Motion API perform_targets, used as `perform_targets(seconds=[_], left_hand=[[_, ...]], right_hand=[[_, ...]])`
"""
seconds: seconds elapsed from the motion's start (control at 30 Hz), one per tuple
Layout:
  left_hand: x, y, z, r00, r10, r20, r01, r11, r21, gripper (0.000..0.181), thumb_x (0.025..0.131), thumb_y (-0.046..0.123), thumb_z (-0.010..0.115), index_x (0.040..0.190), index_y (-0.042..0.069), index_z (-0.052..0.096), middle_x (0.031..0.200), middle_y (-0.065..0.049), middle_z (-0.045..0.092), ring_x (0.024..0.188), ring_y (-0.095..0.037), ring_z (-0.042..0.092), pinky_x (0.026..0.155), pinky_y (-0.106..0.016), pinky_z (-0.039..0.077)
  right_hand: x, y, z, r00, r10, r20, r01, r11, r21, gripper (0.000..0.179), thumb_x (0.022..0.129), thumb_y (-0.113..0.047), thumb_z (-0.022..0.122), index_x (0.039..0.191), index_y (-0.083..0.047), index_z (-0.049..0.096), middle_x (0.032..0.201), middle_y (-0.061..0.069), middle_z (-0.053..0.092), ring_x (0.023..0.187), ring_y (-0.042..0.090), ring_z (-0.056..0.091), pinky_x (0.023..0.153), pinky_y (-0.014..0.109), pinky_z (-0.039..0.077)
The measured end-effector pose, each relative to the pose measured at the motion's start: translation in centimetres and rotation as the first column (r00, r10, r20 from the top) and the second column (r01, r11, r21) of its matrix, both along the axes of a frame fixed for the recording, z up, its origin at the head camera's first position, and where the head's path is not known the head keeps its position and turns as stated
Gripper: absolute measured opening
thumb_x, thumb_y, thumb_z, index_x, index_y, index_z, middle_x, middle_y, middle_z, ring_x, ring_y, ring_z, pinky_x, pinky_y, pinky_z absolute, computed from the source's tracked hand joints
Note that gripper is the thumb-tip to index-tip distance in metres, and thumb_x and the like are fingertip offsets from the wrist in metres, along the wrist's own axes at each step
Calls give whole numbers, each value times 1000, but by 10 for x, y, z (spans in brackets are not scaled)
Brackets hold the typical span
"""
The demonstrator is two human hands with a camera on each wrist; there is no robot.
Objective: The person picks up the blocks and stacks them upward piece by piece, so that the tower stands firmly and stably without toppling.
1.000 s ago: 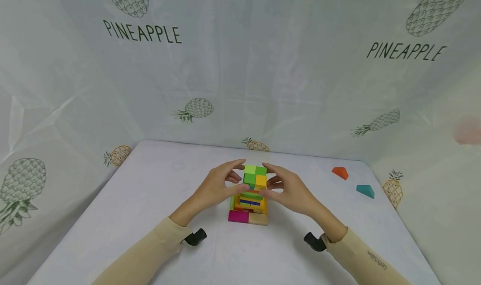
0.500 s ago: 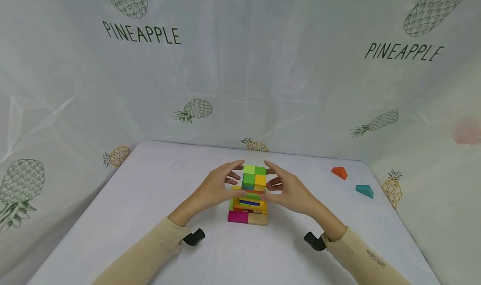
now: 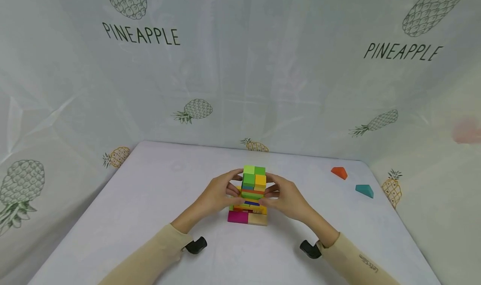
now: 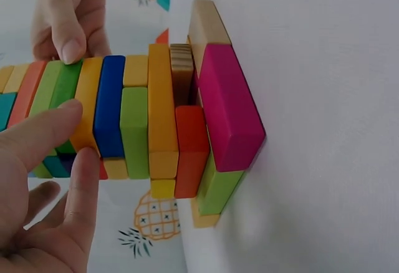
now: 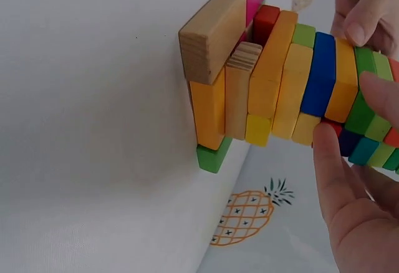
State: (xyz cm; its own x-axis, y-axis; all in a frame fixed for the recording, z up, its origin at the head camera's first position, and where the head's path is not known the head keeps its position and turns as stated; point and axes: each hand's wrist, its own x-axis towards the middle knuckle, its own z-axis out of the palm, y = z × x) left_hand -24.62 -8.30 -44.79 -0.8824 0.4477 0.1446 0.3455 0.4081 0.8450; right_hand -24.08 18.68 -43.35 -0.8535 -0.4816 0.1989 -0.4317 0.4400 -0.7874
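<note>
A tower of colourful wooden blocks [image 3: 249,180] stands upright between the two hands. Green and yellow blocks form its top; a magenta block [image 4: 234,108] and a natural-wood block [image 5: 215,33] lie at the wider base. From the left, the left hand [image 3: 216,195] rests its thumb and fingertips against the middle layers, near an orange block [image 4: 87,98] and a green one. Opposite it, the right hand [image 3: 291,197] does likewise, its thumb over a green block [image 5: 360,117] and a finger beneath. Neither hand bears a loose block. The tower's back is hidden.
An orange-red block [image 3: 340,173] and a teal block [image 3: 365,190] lie apart at the table's right rear. The table [image 3: 150,218] wears a white cover, and a pineapple-print curtain [image 3: 240,67] hangs behind and at both sides.
Both hands have slid down the sides of the tower, from its top blocks to the middle layers. The tower and the two loose blocks stay where they were.
</note>
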Motion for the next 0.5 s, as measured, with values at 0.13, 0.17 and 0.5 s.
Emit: perform_targets(seconds=[0.13,0.17,0.5], left_hand=[[1,2,-2,1000,23,-6,-23,1000,1,90,88,14,89,163,16,41,146,-8,61,98,-10,72,86,-23,62],[1,2,-2,1000,27,-9,-27,1000,1,89,88,14,89,163,16,42,145,-8,61,98,-10,72,86,-23,62],[1,2,-4,999,23,-33,-23,1000,-13,84,89,23,89,160,13,46,147,-6,60,99,-9,70,86,-22,61]], right_hand=[[-1,1,0,1000,0,-4,0,1000,13,76,87,-9,89,154,-3,51,140,17,64,103,23,73,87,31,64],[-2,1,1,1000,0,-2,0,1000,19,76,87,-9,89,154,-4,51,140,16,64,104,23,72,87,30,64],[-6,4,3,1000,22,5,-22,999,29,73,86,-13,90,150,-6,56,141,13,65,106,21,72,94,43,63]])
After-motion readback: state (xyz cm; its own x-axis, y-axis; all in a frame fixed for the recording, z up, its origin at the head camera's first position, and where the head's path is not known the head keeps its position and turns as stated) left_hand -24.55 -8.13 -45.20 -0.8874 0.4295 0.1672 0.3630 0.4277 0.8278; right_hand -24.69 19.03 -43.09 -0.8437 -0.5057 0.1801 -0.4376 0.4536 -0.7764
